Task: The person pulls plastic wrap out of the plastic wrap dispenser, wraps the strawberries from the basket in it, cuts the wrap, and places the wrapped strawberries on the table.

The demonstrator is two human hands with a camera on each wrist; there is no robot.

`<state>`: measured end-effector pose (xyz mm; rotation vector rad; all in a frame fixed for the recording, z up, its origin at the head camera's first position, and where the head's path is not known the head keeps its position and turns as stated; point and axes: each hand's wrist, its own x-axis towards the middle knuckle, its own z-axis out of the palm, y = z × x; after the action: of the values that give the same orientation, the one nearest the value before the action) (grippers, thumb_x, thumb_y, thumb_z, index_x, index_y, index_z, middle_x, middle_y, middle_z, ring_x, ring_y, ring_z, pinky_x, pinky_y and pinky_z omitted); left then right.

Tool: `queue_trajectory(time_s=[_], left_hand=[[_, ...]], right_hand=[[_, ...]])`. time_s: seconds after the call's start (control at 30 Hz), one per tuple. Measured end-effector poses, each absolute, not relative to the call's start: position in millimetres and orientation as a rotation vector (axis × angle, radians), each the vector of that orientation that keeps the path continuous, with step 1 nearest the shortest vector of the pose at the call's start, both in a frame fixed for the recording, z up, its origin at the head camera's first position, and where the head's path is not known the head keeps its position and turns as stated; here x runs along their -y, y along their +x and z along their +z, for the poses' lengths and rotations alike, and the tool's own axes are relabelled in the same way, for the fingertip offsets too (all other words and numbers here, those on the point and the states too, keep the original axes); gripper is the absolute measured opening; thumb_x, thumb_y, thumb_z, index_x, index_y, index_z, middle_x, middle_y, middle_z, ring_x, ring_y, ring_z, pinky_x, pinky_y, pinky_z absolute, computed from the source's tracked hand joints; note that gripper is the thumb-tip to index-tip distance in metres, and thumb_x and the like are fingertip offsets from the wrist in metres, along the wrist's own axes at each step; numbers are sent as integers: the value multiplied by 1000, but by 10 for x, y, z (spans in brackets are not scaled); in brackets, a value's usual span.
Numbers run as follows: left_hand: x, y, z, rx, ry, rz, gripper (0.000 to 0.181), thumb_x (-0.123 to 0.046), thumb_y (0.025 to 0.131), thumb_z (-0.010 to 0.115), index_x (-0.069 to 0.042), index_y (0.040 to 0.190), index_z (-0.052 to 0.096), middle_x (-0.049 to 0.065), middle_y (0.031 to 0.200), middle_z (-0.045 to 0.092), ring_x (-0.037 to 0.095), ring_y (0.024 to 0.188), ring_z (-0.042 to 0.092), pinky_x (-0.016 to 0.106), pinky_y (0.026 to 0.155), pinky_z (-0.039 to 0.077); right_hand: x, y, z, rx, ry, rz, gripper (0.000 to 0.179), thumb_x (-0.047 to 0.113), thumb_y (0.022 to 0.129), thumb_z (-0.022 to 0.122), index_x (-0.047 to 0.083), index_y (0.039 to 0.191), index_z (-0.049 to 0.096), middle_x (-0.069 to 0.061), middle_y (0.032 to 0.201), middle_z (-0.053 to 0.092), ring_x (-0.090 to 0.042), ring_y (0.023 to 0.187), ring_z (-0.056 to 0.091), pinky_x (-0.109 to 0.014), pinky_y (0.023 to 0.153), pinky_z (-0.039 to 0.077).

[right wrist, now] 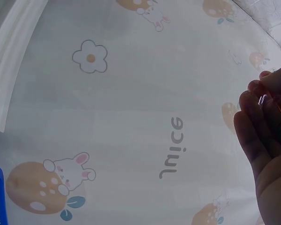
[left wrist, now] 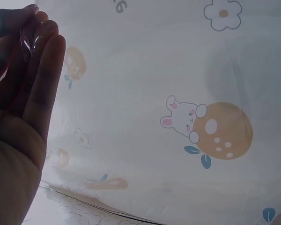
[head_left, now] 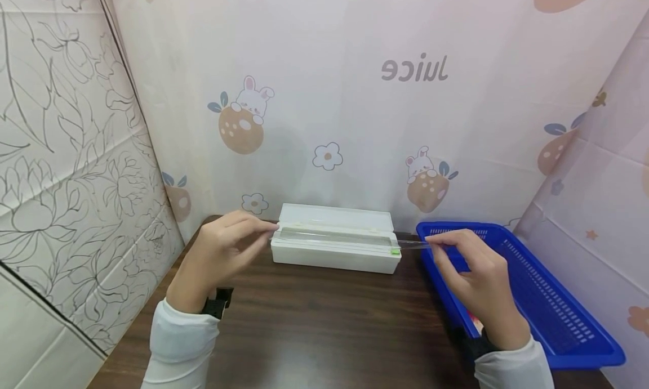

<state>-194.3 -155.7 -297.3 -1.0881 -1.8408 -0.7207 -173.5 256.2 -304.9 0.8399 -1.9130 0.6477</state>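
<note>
A long white cling film dispenser (head_left: 334,258) stands on the table with its lid (head_left: 334,215) raised at the back. At the right end of its front edge sits a small green slider (head_left: 395,252). Clear plastic film (head_left: 413,245) stretches across the box, past both ends. My left hand (head_left: 218,259) pinches the film's left end between thumb and fingertips, and my right hand (head_left: 476,276) pinches the right end. In the left wrist view, a crumpled bit of film (left wrist: 28,42) shows at the fingers. The right wrist view shows a small glint of film (right wrist: 262,99).
A blue plastic basket (head_left: 563,299) stands on the right, partly behind my right hand. Something small and red-and-white (head_left: 475,323) shows by its near left side. A printed curtain (head_left: 324,107) hangs right behind the box. The dark wooden table (head_left: 324,327) extends toward me.
</note>
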Motion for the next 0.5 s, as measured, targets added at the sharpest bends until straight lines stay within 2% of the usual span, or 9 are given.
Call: queue_trajectory(time_s=[0.23,0.5], left_hand=[[1547,-1906,-3013,1861,-1094,-768,14,-8,89,68,-11,99,77,-4,94,72,10,80,66,18,70,52],[1530,-1833,-3090,1876,-1117,-825,13,-10,89,66,-13,98,76,-7,92,70,11,82,66,19,76,51]], right_hand=[[-2587,-1707,-3095,1939,830,678,34,33,100,60,3,100,75,-7,96,73,-9,92,64,-11,93,44],[-2608,-1642,-3181,1950,820,737,16,18,94,68,4,99,75,-5,94,72,-6,91,64,-11,91,46]])
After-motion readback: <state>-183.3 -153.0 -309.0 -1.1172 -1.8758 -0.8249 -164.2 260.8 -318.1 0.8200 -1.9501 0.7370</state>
